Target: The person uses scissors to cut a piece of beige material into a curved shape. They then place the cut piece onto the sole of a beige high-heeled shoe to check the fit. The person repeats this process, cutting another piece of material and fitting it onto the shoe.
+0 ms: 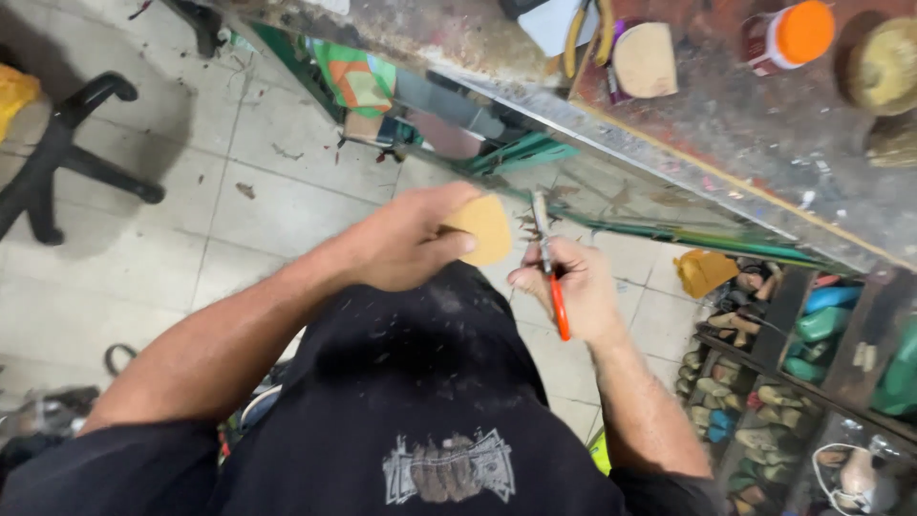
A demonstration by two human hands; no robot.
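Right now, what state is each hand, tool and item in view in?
left hand: closed on the tan piece, held up
tan piece: pinched in the left hand, off the bench
right hand: gripping the orange-handled scissors
orange-handled scissors: blades up, appear shut
orange-lidded jar: lid on, on the workbench
office chair: standing, unoccupied

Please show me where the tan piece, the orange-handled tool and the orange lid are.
tan piece (pixel 485 229), head view, middle of flat face
orange-handled tool (pixel 559 311), head view, orange handle
orange lid (pixel 804 31), head view, top of lid
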